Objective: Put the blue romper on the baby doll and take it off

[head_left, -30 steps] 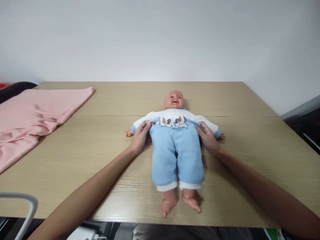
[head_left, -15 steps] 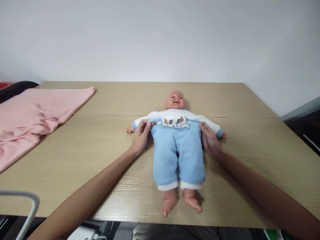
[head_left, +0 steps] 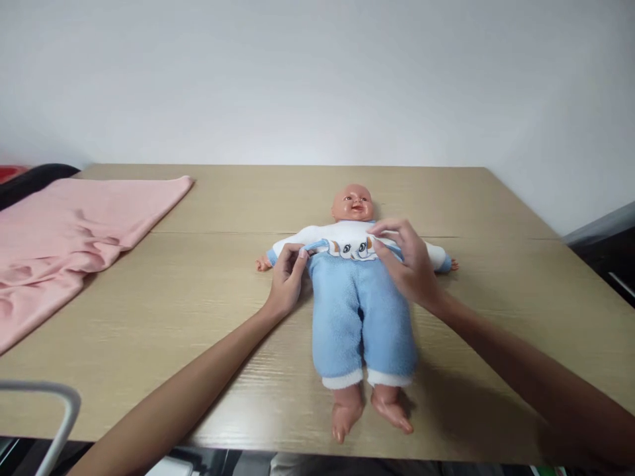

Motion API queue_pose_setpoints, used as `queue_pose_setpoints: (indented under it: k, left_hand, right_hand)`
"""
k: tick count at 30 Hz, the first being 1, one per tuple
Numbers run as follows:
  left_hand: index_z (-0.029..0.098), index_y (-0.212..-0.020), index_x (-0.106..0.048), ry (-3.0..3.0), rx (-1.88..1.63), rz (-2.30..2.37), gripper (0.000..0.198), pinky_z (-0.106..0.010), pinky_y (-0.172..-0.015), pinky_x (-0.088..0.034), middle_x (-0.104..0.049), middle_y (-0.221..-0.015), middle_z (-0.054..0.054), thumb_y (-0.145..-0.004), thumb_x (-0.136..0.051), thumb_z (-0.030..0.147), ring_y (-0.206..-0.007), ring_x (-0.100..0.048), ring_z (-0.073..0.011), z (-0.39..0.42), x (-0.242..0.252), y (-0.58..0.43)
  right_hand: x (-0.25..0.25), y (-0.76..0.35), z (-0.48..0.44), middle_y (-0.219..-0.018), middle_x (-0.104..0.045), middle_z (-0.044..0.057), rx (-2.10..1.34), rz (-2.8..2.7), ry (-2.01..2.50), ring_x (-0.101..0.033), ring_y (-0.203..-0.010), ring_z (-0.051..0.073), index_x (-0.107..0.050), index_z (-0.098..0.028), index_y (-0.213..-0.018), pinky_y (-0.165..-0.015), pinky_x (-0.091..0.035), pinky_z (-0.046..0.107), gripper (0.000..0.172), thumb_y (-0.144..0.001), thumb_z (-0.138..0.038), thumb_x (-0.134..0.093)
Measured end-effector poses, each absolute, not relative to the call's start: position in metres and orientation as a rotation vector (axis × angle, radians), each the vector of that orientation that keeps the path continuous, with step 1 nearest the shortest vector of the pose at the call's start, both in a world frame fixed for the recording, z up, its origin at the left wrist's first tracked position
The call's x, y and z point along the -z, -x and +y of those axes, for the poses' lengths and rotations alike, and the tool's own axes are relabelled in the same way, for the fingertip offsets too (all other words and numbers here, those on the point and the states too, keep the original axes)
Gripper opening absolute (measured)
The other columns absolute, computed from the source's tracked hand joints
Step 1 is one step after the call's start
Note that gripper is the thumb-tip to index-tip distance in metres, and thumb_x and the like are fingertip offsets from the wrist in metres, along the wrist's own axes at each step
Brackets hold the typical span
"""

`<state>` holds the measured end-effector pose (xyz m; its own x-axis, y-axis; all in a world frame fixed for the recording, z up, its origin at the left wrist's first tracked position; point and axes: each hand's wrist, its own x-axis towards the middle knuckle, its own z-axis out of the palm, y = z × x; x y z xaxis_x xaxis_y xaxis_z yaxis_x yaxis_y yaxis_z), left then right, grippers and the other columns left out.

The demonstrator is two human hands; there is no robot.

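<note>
A baby doll (head_left: 353,203) lies on its back on the table, head away from me and bare feet near the front edge. It wears a white top and fuzzy blue pants (head_left: 337,317) with white cuffs. An animal face patch (head_left: 353,250) sits at the chest. At the doll's side, my left hand (head_left: 289,274) pinches the upper edge of the blue pants between thumb and fingers. My right hand (head_left: 407,259) hovers over the other side of the chest, thumb and fingers apart, with nothing visible between them. It hides part of the doll's sleeve and waist edge.
A rumpled pink cloth (head_left: 99,231) covers the left part of the wooden table (head_left: 208,284). A white curved bar (head_left: 67,403) stands at the lower left corner. Behind the table rises a white wall (head_left: 307,79). A dark object (head_left: 605,244) borders the right side.
My right hand has let go of the pants' edge and moved up and inward over the doll's chest. My left hand keeps its pinch. The whole view has shifted slightly.
</note>
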<state>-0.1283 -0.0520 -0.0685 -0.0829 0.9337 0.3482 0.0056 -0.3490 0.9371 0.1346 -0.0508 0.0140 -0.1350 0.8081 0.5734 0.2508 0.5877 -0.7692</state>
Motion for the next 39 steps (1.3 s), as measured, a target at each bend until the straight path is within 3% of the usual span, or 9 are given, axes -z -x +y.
queue_pose_setpoints:
  k: [4,9,12,14,20,27,32,36,39]
  left_hand:
    - [0.025,-0.113,-0.066,-1.411,-1.524,1.057,0.039,-0.033,-0.093,-0.048,-0.065,-0.103,-0.002,-0.107,-0.068,0.063,-0.101,-0.066,-0.0216,-0.055,0.073,0.128]
    - [0.025,-0.112,-0.064,-1.477,-1.548,1.071,0.035,-0.033,-0.093,-0.048,-0.062,-0.103,-0.002,-0.110,-0.064,0.060,-0.097,-0.062,-0.0206,-0.059,0.072,0.127]
    - [0.024,-0.112,-0.064,-1.533,-1.545,1.075,0.033,-0.033,-0.094,-0.048,-0.063,-0.102,-0.003,-0.113,-0.061,0.056,-0.097,-0.060,-0.0203,-0.062,0.068,0.126]
    - [0.023,-0.113,-0.064,-1.535,-1.538,1.064,0.031,-0.032,-0.094,-0.048,-0.064,-0.104,-0.003,-0.114,-0.060,0.054,-0.098,-0.060,-0.0201,-0.064,0.067,0.126]
    - [0.022,-0.110,-0.065,-1.530,-1.547,1.032,0.023,-0.032,-0.092,-0.050,-0.065,-0.103,-0.004,-0.116,-0.059,0.044,-0.097,-0.061,-0.0189,-0.066,0.069,0.128]
    - [0.025,-0.121,-0.068,-1.855,-1.608,0.948,0.010,-0.032,-0.095,-0.055,-0.074,-0.104,-0.003,-0.113,-0.062,0.021,-0.101,-0.070,-0.0183,-0.077,0.075,0.136]
    - [0.024,-0.120,-0.069,-1.997,-1.722,1.018,0.010,-0.038,-0.100,-0.058,-0.064,-0.121,-0.009,-0.111,-0.065,0.021,-0.114,-0.067,-0.0219,-0.084,0.073,0.141]
    - [0.024,-0.128,-0.065,-1.903,-1.794,0.949,0.017,-0.047,-0.115,-0.054,-0.056,-0.144,-0.014,-0.114,-0.057,0.020,-0.140,-0.059,-0.0267,-0.087,0.074,0.139]
    - [0.026,-0.129,-0.063,-1.710,-1.831,0.913,0.018,-0.046,-0.114,-0.054,-0.066,-0.137,-0.012,-0.117,-0.051,0.021,-0.134,-0.065,-0.0239,-0.087,0.074,0.132]
  right_hand:
    - [-0.048,-0.090,0.010,-0.106,-0.081,0.006,-0.677,-2.099,0.752,-0.079,-0.101,0.023,-0.072,-0.023,-0.107,-0.101,-0.062,0.041,0.011,-0.109,-0.028,-0.063]
    - [-0.050,-0.030,0.078,-0.134,-0.080,0.013,-0.547,-2.819,0.530,-0.073,-0.126,0.030,-0.073,-0.019,-0.129,-0.109,-0.056,0.045,0.027,-0.103,-0.022,-0.069]
    - [-0.034,-0.002,0.093,-0.135,-0.080,0.013,-0.544,-3.121,0.480,-0.075,-0.122,0.031,-0.073,-0.021,-0.137,-0.101,-0.058,0.041,0.050,-0.088,-0.012,-0.082]
    - [-0.025,0.008,0.094,-0.133,-0.081,0.013,-0.508,-3.196,0.493,-0.077,-0.115,0.030,-0.074,-0.021,-0.137,-0.095,-0.056,0.038,0.050,-0.088,-0.010,-0.081]
    - [-0.024,0.001,0.080,-0.122,-0.081,0.012,-0.506,-3.001,0.663,-0.074,-0.105,0.028,-0.075,-0.018,-0.118,-0.083,-0.050,0.034,0.023,-0.095,-0.017,-0.073]
    - [-0.020,-0.039,0.085,-0.123,-0.078,0.004,-1.179,-2.439,0.550,-0.070,-0.112,0.023,-0.072,-0.024,-0.126,-0.099,-0.053,0.035,0.045,-0.084,-0.007,-0.063]
    - [-0.008,-0.053,0.102,-0.116,-0.081,0.003,-1.528,-2.230,0.569,-0.073,-0.111,0.022,-0.078,-0.024,-0.114,-0.097,-0.056,0.035,0.045,-0.077,-0.004,-0.062]
    - [-0.010,-0.056,0.100,-0.122,-0.083,0.005,-1.460,-2.270,0.484,-0.075,-0.120,0.026,-0.084,-0.025,-0.112,-0.108,-0.055,0.042,0.041,-0.080,-0.005,-0.066]
    - [-0.018,-0.059,0.085,-0.130,-0.079,0.008,-1.226,-2.373,0.461,-0.073,-0.127,0.026,-0.085,-0.027,-0.117,-0.113,-0.054,0.044,0.041,-0.089,-0.006,-0.065]
